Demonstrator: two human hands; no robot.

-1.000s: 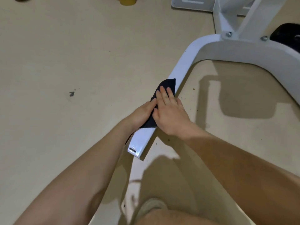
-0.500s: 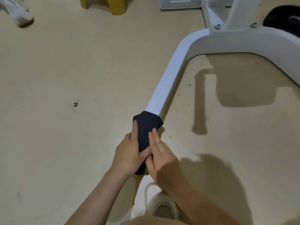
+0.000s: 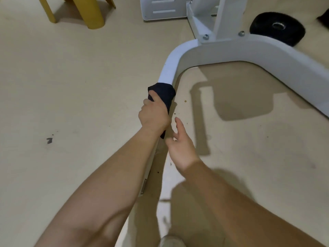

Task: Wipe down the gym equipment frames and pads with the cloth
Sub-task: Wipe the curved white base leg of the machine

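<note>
Cloth (image 3: 164, 94), dark and folded over the white frame (image 3: 170, 68), sat on the straight run of the tube just below its bend. The left hand (image 3: 154, 114) gripped it from above, fingers curled round cloth and tube together. The right hand (image 3: 179, 145) hung just beside the frame's inner side, fingers spread and loose, holding nothing; whether its thumb brushed the cloth's lower end could not be told. A black weight plate (image 3: 277, 30) lay on the beige floor (image 3: 71, 86) behind the frame, and yellow stool legs (image 3: 92, 13) stood at the far left.
</note>
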